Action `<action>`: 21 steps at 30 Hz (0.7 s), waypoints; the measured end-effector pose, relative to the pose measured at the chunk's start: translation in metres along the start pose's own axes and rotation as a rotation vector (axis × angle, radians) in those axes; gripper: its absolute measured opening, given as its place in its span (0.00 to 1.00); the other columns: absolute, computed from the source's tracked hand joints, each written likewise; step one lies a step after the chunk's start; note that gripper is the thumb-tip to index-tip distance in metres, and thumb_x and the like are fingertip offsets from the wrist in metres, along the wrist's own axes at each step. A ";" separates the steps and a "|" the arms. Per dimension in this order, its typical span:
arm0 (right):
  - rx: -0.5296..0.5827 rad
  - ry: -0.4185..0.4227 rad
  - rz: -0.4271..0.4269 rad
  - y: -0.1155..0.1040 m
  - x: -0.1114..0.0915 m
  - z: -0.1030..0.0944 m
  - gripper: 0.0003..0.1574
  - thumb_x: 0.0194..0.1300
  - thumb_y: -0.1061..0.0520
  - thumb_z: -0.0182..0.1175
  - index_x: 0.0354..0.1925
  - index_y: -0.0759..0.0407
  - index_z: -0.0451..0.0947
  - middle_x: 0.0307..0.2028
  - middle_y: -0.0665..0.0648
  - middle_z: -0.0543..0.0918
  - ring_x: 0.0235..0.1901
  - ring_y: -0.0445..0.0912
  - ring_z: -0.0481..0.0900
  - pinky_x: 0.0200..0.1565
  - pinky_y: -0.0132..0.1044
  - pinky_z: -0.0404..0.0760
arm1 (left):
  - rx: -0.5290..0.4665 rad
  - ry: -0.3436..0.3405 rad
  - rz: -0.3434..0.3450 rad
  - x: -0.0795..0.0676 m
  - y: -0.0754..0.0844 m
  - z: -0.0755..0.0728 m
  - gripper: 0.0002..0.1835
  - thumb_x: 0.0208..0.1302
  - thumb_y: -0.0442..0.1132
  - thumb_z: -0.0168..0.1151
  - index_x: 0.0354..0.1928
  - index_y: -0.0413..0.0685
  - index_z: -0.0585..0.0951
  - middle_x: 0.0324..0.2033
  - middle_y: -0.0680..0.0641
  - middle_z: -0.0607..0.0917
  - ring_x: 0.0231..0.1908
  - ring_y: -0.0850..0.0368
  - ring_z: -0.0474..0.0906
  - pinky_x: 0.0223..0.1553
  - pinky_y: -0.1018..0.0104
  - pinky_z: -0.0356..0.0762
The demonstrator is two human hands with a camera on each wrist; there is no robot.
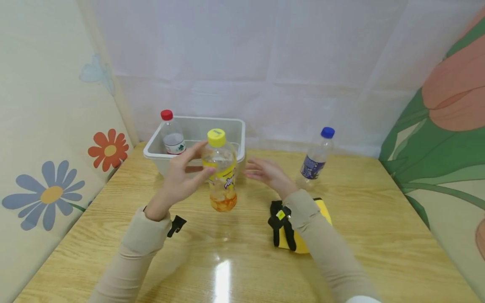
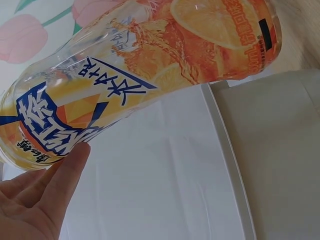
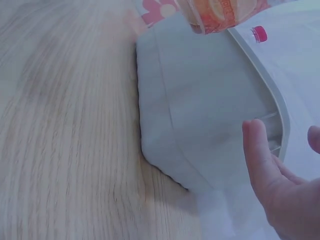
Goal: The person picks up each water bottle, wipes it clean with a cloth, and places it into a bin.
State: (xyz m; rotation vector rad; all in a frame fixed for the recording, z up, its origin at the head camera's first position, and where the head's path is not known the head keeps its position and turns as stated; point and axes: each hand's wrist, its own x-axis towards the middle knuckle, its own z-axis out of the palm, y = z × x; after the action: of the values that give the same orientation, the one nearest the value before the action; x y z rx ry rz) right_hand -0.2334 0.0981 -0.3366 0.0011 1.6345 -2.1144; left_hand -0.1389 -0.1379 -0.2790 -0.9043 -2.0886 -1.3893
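My left hand [image 1: 185,174] grips a clear plastic bottle [image 1: 222,181] with a yellow cap and a yellow-orange label, held upright above the table. In the left wrist view the bottle's label [image 2: 60,120] shows orange slices and blue lettering, with the fingers at its upper part. To the right of the bottle, my right hand [image 1: 270,173] hovers with nothing in it, its fingers apart from the bottle. Behind the left hand stands a white plastic bin [image 1: 242,130]. A red-capped bottle [image 1: 172,134] leans inside it.
A blue-capped bottle [image 1: 316,158] stands on the right side of the wooden table [image 1: 363,210]. A yellow and black cloth item [image 1: 284,231] lies under the right forearm, partly hidden. White sheeting [image 1: 288,75] hangs behind, with flower-printed sheets at both sides.
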 end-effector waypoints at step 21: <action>0.061 0.171 -0.042 -0.004 0.029 0.024 0.20 0.63 0.68 0.52 0.52 0.77 0.66 0.25 0.56 0.78 0.26 0.44 0.78 0.40 0.34 0.82 | 0.081 0.019 -0.040 0.034 0.006 -0.034 0.30 0.53 0.24 0.62 0.59 0.31 0.66 0.43 0.33 0.79 0.42 0.43 0.78 0.32 0.76 0.81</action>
State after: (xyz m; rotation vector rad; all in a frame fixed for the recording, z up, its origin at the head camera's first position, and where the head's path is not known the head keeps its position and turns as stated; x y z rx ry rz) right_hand -0.2540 0.0668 -0.3337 0.1733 1.6773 -2.2488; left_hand -0.1567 -0.1588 -0.2388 -0.8178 -2.1438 -1.3176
